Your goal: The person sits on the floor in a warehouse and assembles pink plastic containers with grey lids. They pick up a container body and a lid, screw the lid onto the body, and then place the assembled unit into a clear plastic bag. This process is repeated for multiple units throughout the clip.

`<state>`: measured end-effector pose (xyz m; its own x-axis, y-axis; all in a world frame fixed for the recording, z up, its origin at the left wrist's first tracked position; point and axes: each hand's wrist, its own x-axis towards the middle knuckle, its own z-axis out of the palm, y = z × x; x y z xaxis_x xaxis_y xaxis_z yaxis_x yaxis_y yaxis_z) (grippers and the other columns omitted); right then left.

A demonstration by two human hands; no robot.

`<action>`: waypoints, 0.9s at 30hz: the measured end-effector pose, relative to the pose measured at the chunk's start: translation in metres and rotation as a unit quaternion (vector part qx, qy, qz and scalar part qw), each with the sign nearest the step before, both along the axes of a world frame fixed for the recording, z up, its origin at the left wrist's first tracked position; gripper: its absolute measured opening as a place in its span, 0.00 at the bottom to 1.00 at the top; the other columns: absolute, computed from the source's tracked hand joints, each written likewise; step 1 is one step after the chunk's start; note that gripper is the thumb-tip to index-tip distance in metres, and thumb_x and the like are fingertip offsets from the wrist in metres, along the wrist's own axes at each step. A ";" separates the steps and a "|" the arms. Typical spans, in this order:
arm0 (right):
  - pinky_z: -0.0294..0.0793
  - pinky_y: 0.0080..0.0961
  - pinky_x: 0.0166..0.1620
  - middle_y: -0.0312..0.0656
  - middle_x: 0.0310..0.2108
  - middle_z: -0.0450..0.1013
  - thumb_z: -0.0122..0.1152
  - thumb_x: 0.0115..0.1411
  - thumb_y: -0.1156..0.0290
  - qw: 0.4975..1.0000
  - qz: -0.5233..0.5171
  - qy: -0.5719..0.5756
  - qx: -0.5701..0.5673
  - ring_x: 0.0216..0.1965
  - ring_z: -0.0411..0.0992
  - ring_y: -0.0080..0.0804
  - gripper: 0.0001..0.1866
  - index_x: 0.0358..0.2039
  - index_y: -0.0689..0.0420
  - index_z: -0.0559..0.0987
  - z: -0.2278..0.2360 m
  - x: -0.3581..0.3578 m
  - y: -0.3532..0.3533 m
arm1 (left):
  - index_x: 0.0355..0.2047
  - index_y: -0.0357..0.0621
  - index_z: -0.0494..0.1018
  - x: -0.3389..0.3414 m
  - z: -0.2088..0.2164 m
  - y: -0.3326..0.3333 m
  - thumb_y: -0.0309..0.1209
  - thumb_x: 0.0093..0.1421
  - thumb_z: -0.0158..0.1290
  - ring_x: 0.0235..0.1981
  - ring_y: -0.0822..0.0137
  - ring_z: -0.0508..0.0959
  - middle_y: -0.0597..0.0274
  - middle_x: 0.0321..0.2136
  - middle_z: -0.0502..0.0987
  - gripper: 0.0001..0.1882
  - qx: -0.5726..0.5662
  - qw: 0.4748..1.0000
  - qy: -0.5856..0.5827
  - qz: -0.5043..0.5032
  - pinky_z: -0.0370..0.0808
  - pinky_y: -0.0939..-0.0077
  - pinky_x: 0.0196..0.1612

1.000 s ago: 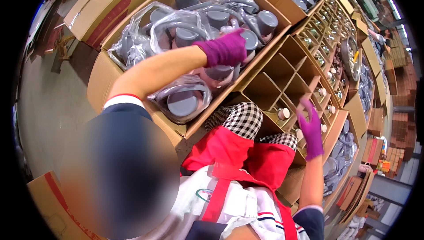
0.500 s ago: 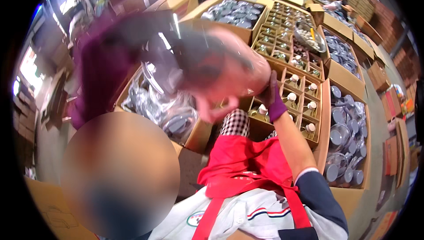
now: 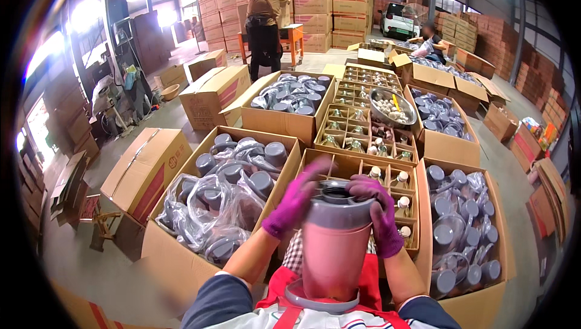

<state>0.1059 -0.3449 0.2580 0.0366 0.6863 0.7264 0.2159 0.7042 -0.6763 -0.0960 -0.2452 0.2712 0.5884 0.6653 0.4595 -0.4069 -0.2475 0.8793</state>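
Note:
A pink cylindrical flask body with a wide grey collar stands in front of my red apron, its dark round opening facing up. My right hand, in a purple glove, curls over the right side of the collar and grips it. On the opposite side is my left hand, also purple-gloved. Its fingers are spread and somewhat blurred beside the rim; whether the palm touches the collar I cannot tell. Just beyond stands a divided carton with white-topped glass bottles in its cells.
Open cartons of grey-lidded parts in clear plastic stand left and right. A metal bowl of small pale pieces rests on the farther divided carton. Closed boxes sit at left. Two people work farther back.
The pink flask body has come down from the upper left to my front. My left arm has come inward with it; my right hand now grips its collar. The view has tilted up.

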 end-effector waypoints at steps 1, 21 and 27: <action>0.62 0.37 0.65 0.48 0.55 0.72 0.49 0.66 0.39 0.982 0.086 0.139 -0.099 0.60 0.67 0.43 0.36 0.53 0.62 0.75 -0.016 0.022 0.008 | 0.57 0.43 0.72 0.013 0.005 0.012 0.54 0.65 0.48 0.62 0.52 0.69 0.49 0.58 0.71 0.31 0.096 0.985 0.083 -0.113 0.64 0.64 0.65; 0.76 0.30 0.47 0.45 0.42 0.80 0.34 0.67 0.32 0.955 -0.275 -0.030 0.108 0.41 0.78 0.35 0.43 0.51 0.60 0.79 -0.072 0.104 0.124 | 0.62 0.32 0.61 0.086 -0.029 0.061 0.70 0.55 0.34 0.55 0.48 0.73 0.44 0.55 0.71 0.53 0.183 0.967 0.159 -0.075 0.69 0.52 0.58; 0.79 0.32 0.43 0.39 0.44 0.79 0.40 0.69 0.40 0.808 -0.173 0.513 -0.235 0.42 0.78 0.31 0.34 0.55 0.57 0.74 -0.135 0.193 0.102 | 0.61 0.43 0.64 0.161 -0.194 0.086 0.56 0.47 0.52 0.50 0.47 0.75 0.48 0.52 0.72 0.44 0.272 0.854 0.367 -0.251 0.73 0.52 0.52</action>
<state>0.2991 -0.2429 0.1233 0.7020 0.6973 -0.1448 -0.4984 0.3357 -0.7993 0.0650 -0.1592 0.0772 0.9987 0.0515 0.0057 0.0296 -0.6565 0.7538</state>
